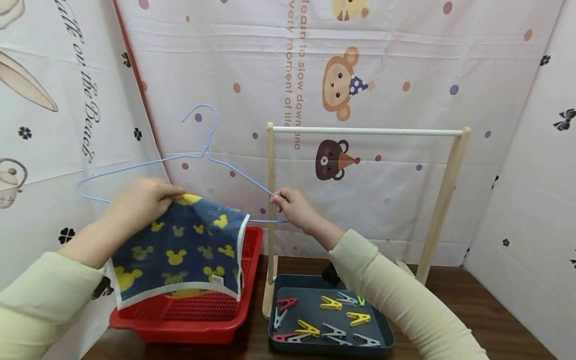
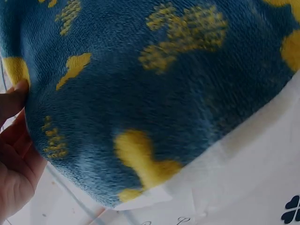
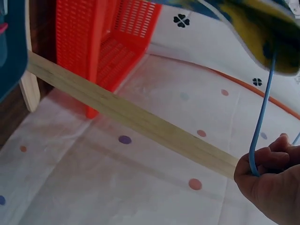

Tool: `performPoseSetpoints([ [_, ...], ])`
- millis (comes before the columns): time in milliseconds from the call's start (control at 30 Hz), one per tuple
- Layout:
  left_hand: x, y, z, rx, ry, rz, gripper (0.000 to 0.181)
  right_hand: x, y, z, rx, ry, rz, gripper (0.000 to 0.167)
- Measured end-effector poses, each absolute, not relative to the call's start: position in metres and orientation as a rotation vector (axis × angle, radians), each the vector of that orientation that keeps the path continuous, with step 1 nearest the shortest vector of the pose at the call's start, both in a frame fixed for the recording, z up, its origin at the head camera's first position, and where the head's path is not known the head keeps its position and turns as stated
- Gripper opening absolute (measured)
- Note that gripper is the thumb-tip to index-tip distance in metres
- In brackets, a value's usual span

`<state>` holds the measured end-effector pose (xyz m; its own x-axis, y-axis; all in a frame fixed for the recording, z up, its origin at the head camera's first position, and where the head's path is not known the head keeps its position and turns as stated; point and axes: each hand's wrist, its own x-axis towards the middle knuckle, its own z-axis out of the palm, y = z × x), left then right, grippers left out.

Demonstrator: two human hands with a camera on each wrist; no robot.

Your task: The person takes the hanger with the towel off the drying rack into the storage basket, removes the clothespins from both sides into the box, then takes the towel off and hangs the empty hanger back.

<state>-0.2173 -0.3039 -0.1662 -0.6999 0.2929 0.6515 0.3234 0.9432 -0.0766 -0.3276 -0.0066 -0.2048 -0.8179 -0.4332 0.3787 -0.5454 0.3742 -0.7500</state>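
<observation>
A blue wire hanger (image 1: 238, 172) is held up in the air, its hook pointing upward. My right hand (image 1: 294, 207) grips its right end; the right wrist view shows the wire (image 3: 261, 117) passing through the curled fingers. A dark blue towel (image 1: 180, 250) with yellow mouse-head shapes and a white border drapes over the hanger's lower bar. My left hand (image 1: 144, 202) pinches the towel's top fold between thumb and fingers, seen also in the left wrist view, where the towel (image 2: 108, 93) fills most of the picture.
Below the towel stands a red plastic basket (image 1: 189, 330). A dark tray (image 1: 333, 350) holds several colored clothespins (image 1: 358, 319). Behind it rises a wooden rack with a white rod (image 1: 369, 131); its left post (image 1: 271, 240) is close to the right hand. Printed cloth surrounds the table.
</observation>
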Motion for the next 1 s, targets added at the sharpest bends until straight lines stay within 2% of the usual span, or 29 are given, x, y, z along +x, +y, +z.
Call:
performPoseSetpoints([
  [300,-0.218,-0.306,-0.145,-0.438,-2.310,-0.074,0.015,-0.330,-0.003,-0.231,0.824,-2.543,1.611,0.023],
  [1000,-0.210,-0.305,-0.105,-0.313,-2.371,-0.146,0.020,-0.328,-0.003,-0.269,0.986,-2.577,1.497,0.020],
])
